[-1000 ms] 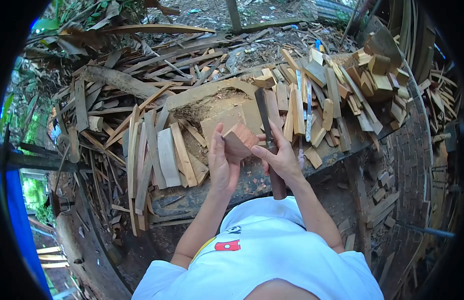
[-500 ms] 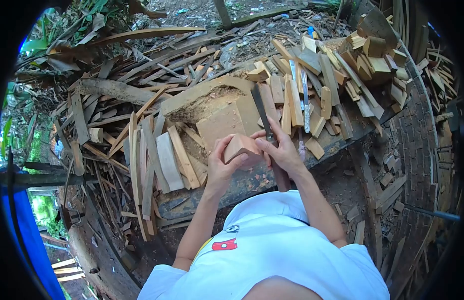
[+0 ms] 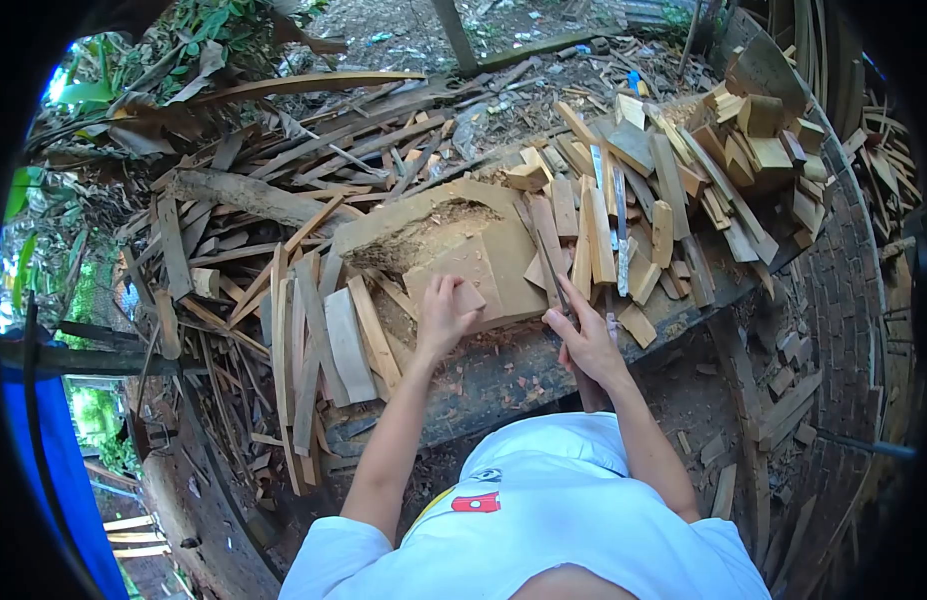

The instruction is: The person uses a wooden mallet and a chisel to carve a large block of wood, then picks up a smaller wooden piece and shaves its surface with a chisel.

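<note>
Wood block [image 3: 468, 297], small, stiff and likely light, stands on the chopping block [image 3: 504, 262] near its front edge, my left hand [image 3: 442, 322] gripping its sides; my right hand [image 3: 587, 340] clasps the chopping knife [image 3: 556, 280].

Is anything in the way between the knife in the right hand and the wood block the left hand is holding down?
Nothing visible. The knife in the right hand sits beside the block under the left hand, with only bare chopping slab between them.
</note>
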Tool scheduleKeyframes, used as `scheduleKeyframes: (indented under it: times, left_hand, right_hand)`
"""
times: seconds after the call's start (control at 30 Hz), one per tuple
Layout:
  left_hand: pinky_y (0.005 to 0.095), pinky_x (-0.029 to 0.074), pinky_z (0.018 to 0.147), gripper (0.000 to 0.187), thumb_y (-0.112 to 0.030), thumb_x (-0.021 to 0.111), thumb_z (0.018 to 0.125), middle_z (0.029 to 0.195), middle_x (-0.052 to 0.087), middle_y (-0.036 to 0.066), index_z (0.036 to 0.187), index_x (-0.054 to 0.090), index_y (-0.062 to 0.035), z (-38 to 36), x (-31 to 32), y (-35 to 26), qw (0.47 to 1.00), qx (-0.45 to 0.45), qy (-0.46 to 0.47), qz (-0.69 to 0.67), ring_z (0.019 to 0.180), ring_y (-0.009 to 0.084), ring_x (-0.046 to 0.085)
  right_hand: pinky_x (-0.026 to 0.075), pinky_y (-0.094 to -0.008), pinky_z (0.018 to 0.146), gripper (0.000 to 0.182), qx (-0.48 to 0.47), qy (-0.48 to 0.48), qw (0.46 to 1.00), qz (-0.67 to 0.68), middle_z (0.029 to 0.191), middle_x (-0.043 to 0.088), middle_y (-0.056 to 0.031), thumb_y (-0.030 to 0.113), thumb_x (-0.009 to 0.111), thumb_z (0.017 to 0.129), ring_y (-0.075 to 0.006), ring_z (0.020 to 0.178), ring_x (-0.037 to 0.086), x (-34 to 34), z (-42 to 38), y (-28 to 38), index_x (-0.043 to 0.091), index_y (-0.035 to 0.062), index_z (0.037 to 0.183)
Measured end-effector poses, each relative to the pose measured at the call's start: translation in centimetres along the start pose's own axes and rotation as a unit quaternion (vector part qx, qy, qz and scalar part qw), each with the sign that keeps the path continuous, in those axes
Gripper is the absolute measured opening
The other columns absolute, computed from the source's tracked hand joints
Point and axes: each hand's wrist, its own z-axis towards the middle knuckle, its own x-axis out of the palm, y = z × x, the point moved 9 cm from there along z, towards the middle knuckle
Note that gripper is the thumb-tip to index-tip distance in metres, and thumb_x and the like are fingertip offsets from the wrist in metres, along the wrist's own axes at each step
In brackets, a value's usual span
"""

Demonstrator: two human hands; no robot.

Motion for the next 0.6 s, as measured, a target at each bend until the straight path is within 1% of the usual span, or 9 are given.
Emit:
scheduleKeyframes:
  times: [0.17,0.23,0.3,0.37,0.4,0.47,0.5,0.57,0.6]
  left_hand:
    - [0.0403,0.049,0.093,0.060,-0.012,0.086,0.064,0.109,0.056,0.016,0.113,0.054,0.0004,1.9,2.0,1.5,1.000,0.013,0.009,0.004,0.107,0.0340,0.058]
    - [0.0407,0.048,0.093,0.059,-0.013,0.086,0.066,0.110,0.054,0.016,0.113,0.054,-0.0013,2.2,2.2,2.2,1.000,-0.010,0.026,-0.010,0.106,0.0347,0.057]
    - [0.0410,0.047,0.093,0.058,-0.015,0.086,0.067,0.110,0.053,0.016,0.114,0.054,-0.0029,1.8,2.3,2.5,0.998,-0.039,0.047,-0.013,0.105,0.0355,0.055]
    - [0.0387,0.045,0.095,0.046,-0.029,0.078,0.082,0.110,0.052,0.015,0.112,0.054,-0.0027,1.9,1.6,2.0,0.999,-0.019,0.039,-0.012,0.105,0.0337,0.055]
    - [0.0387,0.045,0.095,0.046,-0.029,0.078,0.082,0.110,0.052,0.015,0.112,0.054,-0.0027,2.3,2.1,2.7,0.998,-0.035,0.054,0.003,0.105,0.0337,0.055]
    - [0.0377,0.043,0.094,0.037,-0.037,0.059,0.098,0.108,0.052,0.016,0.106,0.055,-0.0005,2.1,2.5,5.8,0.975,-0.155,0.001,-0.157,0.105,0.0315,0.054]
    - [0.0377,0.043,0.094,0.037,-0.037,0.059,0.098,0.108,0.052,0.016,0.106,0.055,-0.0005,1.3,3.0,6.6,0.976,-0.171,0.022,-0.130,0.105,0.0315,0.054]
    - [0.0381,0.042,0.092,0.036,-0.032,0.046,0.105,0.104,0.052,0.018,0.100,0.056,0.0016,2.5,2.0,7.5,0.981,-0.167,-0.073,-0.065,0.101,0.0297,0.053]
    - [0.0389,0.042,0.087,0.036,-0.029,0.044,0.106,0.100,0.054,0.018,0.095,0.057,0.0026,2.8,1.9,6.7,0.984,-0.140,-0.106,-0.017,0.095,0.0281,0.054]
  right_hand:
    - [0.047,-0.0277,0.042,0.060,0.045,0.006,0.999,-0.001,0.095,0.064,-0.0126,0.027,0.053,0.101,-0.0118,0.046,0.057,-1.0,-0.1,-1.8,0.032,0.0092,0.154]
    - [0.047,-0.0267,0.043,0.056,0.049,0.008,0.999,-0.002,0.086,0.063,-0.0095,0.024,0.047,0.103,-0.0107,0.045,0.056,-1.3,-0.1,-2.8,0.031,0.0110,0.155]
    - [0.047,-0.0268,0.044,0.055,0.069,0.007,0.998,-0.002,0.085,0.062,-0.0086,0.025,0.046,0.103,-0.0104,0.046,0.055,-1.3,-0.1,-4.2,0.032,0.0118,0.154]
    - [0.046,-0.0279,0.046,0.053,0.084,0.016,0.996,0.003,0.075,0.057,-0.0058,0.028,0.047,0.104,-0.0110,0.047,0.054,-1.1,0.2,-5.4,0.035,0.0120,0.153]
    - [0.047,-0.0288,0.047,0.052,0.092,0.029,0.995,0.007,0.070,0.055,-0.0046,0.028,0.046,0.104,-0.0116,0.047,0.054,-0.8,0.5,-6.3,0.036,0.0121,0.153]
    - [0.048,-0.0307,0.050,0.050,0.110,0.067,0.991,0.019,0.060,0.052,-0.0026,0.030,0.046,0.104,-0.0126,0.050,0.058,0.0,1.1,-7.6,0.040,0.0138,0.151]
    - [0.050,-0.0344,0.054,0.050,0.125,0.088,0.988,0.014,0.062,0.057,-0.0077,0.029,0.046,0.103,-0.0174,0.052,0.061,0.4,1.3,-7.5,0.040,0.0157,0.151]
    - [0.053,-0.0438,0.064,0.049,0.120,0.111,0.986,-0.024,0.071,0.063,-0.0201,0.025,0.046,0.102,-0.0319,0.061,0.067,1.3,1.9,-8.2,0.040,0.0178,0.150]
    - [0.053,-0.0438,0.064,0.049,0.126,0.095,0.987,0.005,0.071,0.063,-0.0201,0.025,0.046,0.102,-0.0319,0.061,0.067,1.9,2.3,-9.5,0.040,0.0178,0.150]
